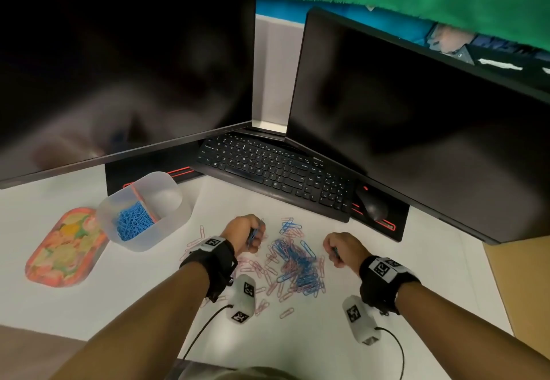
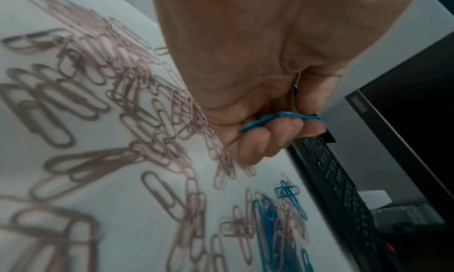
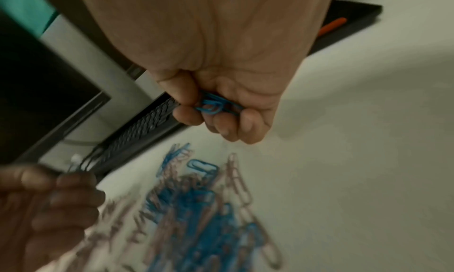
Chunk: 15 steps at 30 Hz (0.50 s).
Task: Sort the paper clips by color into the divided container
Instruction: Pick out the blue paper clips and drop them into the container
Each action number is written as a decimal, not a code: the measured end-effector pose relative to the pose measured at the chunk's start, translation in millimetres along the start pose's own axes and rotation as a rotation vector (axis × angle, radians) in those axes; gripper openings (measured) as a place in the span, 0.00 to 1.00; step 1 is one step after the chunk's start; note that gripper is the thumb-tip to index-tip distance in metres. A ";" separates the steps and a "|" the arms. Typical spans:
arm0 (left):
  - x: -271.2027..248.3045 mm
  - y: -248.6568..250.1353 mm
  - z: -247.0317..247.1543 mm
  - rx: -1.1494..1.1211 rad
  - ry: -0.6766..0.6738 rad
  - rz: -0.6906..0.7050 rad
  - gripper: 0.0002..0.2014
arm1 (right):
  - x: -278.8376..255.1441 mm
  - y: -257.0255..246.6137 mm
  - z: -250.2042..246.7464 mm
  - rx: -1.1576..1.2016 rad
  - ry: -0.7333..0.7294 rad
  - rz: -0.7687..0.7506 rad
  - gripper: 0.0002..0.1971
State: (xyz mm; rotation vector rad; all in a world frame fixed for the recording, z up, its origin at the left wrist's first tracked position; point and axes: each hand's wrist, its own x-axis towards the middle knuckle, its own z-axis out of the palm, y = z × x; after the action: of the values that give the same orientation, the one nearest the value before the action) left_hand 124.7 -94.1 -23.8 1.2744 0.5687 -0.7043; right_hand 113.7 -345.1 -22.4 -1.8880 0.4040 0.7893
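Observation:
A mixed pile of blue and pink paper clips (image 1: pixel 293 263) lies on the white desk between my hands. My left hand (image 1: pixel 248 235) hovers at the pile's left edge, fingers curled round blue clips (image 2: pixel 280 119). My right hand (image 1: pixel 337 250) is at the pile's right, also gripping blue clips (image 3: pixel 213 106). The translucent divided container (image 1: pixel 145 210) stands to the far left; its near compartment holds blue clips (image 1: pixel 134 220), its far compartment looks bare.
A flowered orange tray (image 1: pixel 64 247) lies left of the container. A black keyboard (image 1: pixel 276 171) and mouse (image 1: pixel 372 204) sit behind the pile, under two dark monitors (image 1: pixel 119 73). Brown cardboard (image 1: pixel 518 284) borders the desk on the right.

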 end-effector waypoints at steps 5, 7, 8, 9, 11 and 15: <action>2.9 8.1 11.2 0.045 -0.016 -0.003 0.17 | 0.7 -11.5 9.2 0.343 -0.034 0.052 0.19; 8.5 11.1 18.9 0.190 0.017 0.009 0.18 | 1.6 -15.1 11.2 0.271 -0.023 0.033 0.18; 12.7 12.2 23.5 0.245 0.045 0.013 0.17 | 2.6 -16.1 11.6 0.212 -0.008 0.020 0.16; 17.3 12.2 28.1 0.326 0.100 0.038 0.17 | 3.2 -16.8 11.6 0.122 0.018 0.004 0.15; 24.4 11.5 36.5 0.574 0.212 0.144 0.18 | 5.0 -16.0 13.3 -0.166 0.115 -0.065 0.15; 24.8 10.9 49.4 0.998 0.259 0.281 0.16 | 2.3 -11.8 25.7 -0.579 0.237 -0.251 0.09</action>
State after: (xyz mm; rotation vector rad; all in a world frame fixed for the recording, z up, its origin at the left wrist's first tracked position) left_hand 149.3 -144.8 -24.4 2.3469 0.2080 -0.5932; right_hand 113.5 -316.7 -23.2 -2.5268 0.0731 0.5464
